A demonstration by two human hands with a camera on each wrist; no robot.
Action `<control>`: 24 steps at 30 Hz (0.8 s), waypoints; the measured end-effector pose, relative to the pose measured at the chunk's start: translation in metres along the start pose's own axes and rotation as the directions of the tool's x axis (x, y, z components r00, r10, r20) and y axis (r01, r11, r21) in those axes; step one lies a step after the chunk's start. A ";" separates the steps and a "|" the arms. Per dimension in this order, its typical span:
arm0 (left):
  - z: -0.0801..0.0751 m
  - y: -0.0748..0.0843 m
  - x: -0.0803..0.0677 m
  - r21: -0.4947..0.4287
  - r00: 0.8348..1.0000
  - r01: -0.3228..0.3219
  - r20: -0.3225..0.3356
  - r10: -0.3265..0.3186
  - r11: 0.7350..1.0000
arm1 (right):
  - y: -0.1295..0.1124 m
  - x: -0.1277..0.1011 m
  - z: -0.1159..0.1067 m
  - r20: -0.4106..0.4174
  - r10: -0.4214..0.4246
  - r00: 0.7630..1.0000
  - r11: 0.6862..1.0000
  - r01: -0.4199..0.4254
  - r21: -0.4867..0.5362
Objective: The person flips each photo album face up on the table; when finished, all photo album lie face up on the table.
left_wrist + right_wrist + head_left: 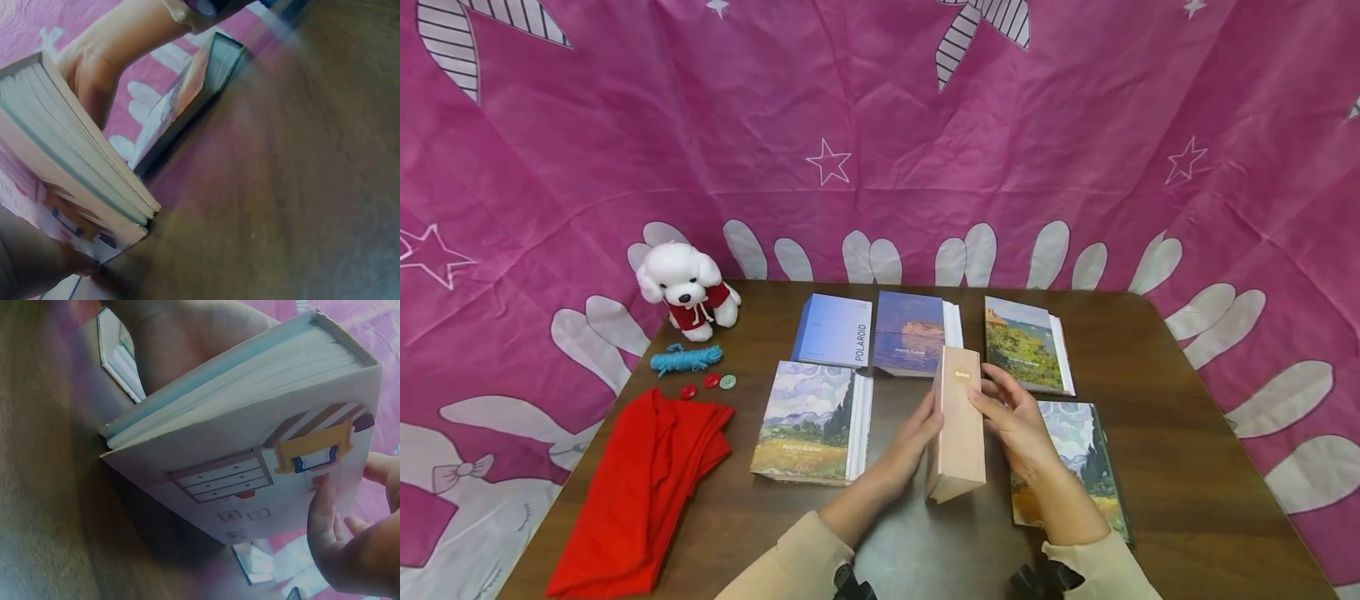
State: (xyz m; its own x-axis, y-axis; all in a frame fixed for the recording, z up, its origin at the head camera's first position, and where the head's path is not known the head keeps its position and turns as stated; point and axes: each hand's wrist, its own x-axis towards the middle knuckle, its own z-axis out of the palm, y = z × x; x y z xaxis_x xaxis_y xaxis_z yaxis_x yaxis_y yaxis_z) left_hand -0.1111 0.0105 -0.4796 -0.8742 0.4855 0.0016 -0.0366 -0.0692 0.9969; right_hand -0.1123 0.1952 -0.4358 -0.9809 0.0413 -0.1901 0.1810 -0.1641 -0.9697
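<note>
Standing on edge between both hands, the pink album [958,425] is pointing away; left hand [917,433] and right hand [1015,417] fingers are pressing its sides.

A pale peach photo album [958,425] is standing on its edge near the middle of the wooden table, spine facing up with a small gold label. Its cream page block is showing, and its cover is bearing a drawn illustration.
</note>
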 end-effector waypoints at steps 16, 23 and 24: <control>-0.036 0.002 -0.014 -0.123 0.993 -0.076 -0.102 0.064 0.989 | 0.030 0.018 0.003 0.047 0.117 0.992 0.970 -0.104 -0.219; -0.045 -0.006 -0.024 -0.088 0.986 -0.070 -0.157 0.056 0.994 | 0.032 0.015 0.003 0.058 0.159 0.986 0.966 -0.143 -0.217; -0.046 -0.007 -0.025 -0.049 0.985 -0.062 -0.165 0.053 0.997 | 0.032 0.015 0.001 0.056 0.161 0.985 0.966 -0.145 -0.214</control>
State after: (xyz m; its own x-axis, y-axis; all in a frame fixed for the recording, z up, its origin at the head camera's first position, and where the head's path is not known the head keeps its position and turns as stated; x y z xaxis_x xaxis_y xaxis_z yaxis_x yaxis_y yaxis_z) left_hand -0.1114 -0.0407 -0.4900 -0.9427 0.3309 0.0416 -0.0063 -0.1421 0.9898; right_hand -0.1212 0.1892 -0.4690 -0.9415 -0.0407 -0.3347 0.3328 0.0469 -0.9418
